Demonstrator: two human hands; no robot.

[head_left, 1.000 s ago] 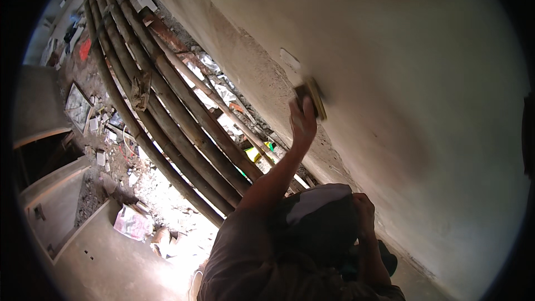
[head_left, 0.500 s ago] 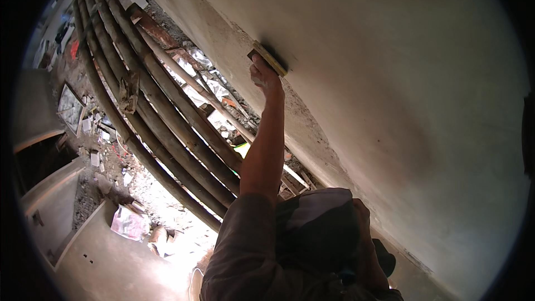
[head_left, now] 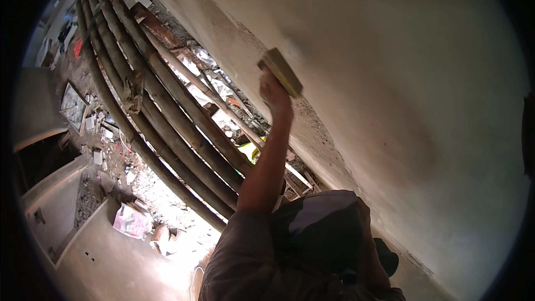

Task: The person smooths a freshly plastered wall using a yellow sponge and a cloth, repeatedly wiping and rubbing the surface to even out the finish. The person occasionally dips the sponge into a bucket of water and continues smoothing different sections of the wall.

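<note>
My left hand (head_left: 273, 90) is closed round the handle of a plastering float (head_left: 286, 73) with a flat, yellowish rectangular face. The float is tilted beside the pale plastered wall (head_left: 384, 89), near a rough, unsmoothed strip. It looks lifted off the surface, with a dark smudge or shadow on the wall above it. My right forearm (head_left: 374, 259) lies low beside my dark-clothed leg (head_left: 323, 228). The fingers of my right hand are hidden or too dark to make out.
Several long bamboo poles (head_left: 161, 97) run lengthwise on the left. Rubble and white scraps litter the ground beneath them. A pinkish sheet (head_left: 132, 221) lies at lower left, near a smooth low wall (head_left: 106, 256). A dark rounded object (head_left: 386, 256) sits right of my leg.
My left hand has brought the float down and slightly right, toward me. Its flat face has turned more into view and it seems to have come away from the wall.
</note>
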